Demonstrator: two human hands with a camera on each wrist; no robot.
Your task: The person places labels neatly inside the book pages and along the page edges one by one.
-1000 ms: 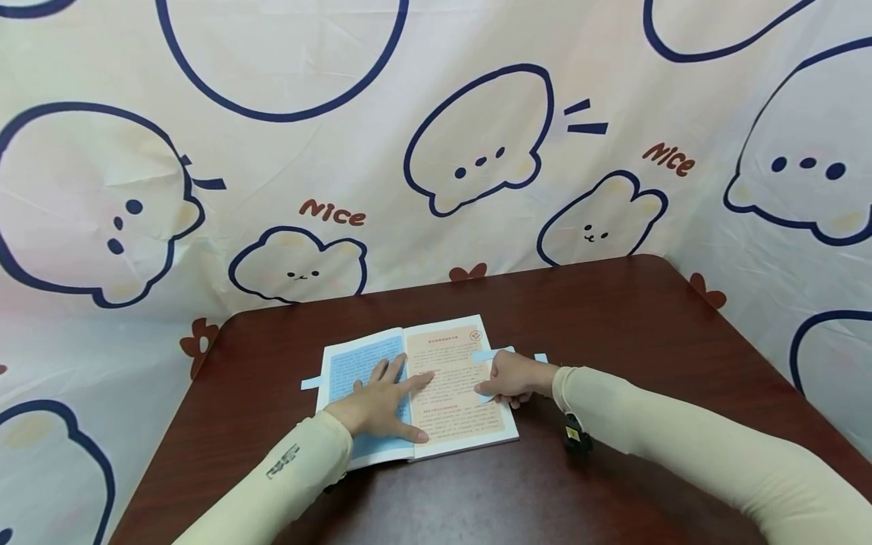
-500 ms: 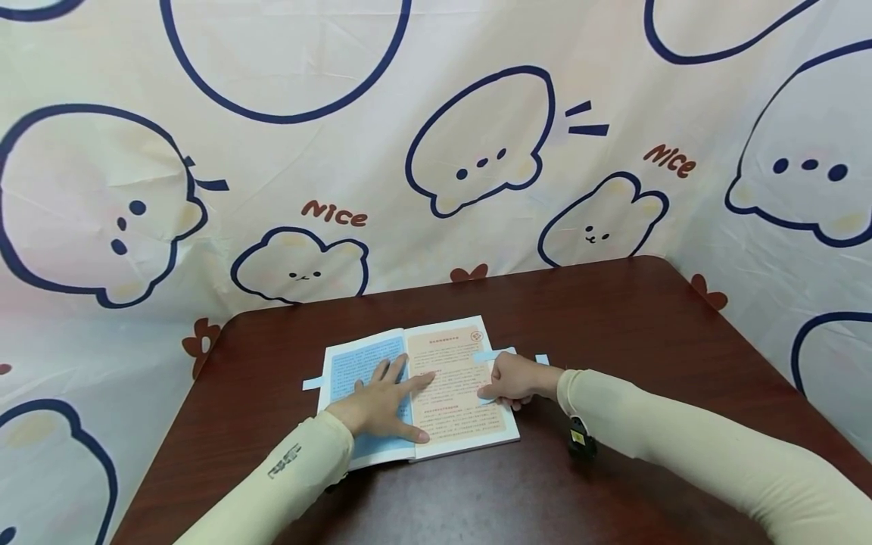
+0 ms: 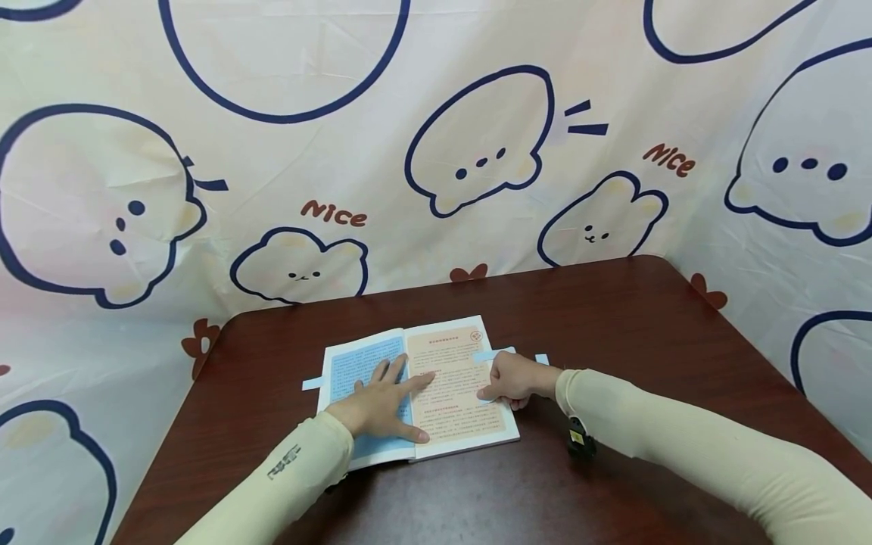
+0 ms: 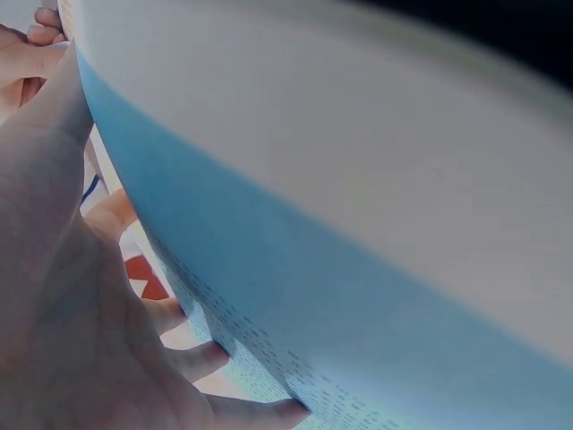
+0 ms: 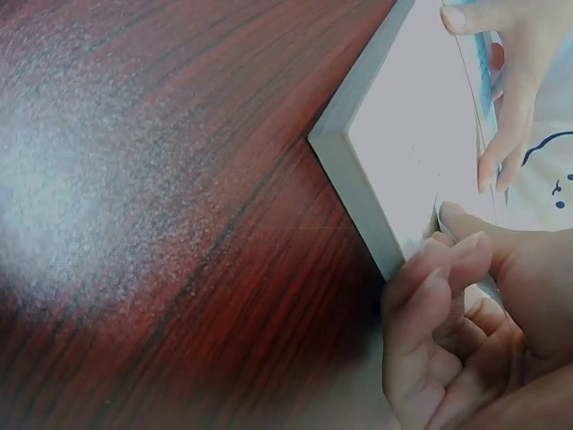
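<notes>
An open book (image 3: 451,424) lies on the table, with a blue-printed left page and a cream right page. Across its middle fold spreads my left hand (image 3: 378,409), fingers apart, resting on both pages. My right hand (image 3: 514,378) is at the right page's outer edge, its thumb down on a light-blue sticky tab (image 3: 486,400), the other fingers curled beside the edge. In the right wrist view the thumb (image 5: 466,224) lies on the page. The hand covers most of that tab. Just above, another light-blue tab (image 3: 492,353) crosses the page edge.
One light-blue tab (image 3: 312,384) sticks out past the book's left side. Another small light-blue piece (image 3: 541,359) shows beyond the right wrist. The dark red-brown table (image 3: 579,310) backs onto a printed cloth (image 3: 381,166).
</notes>
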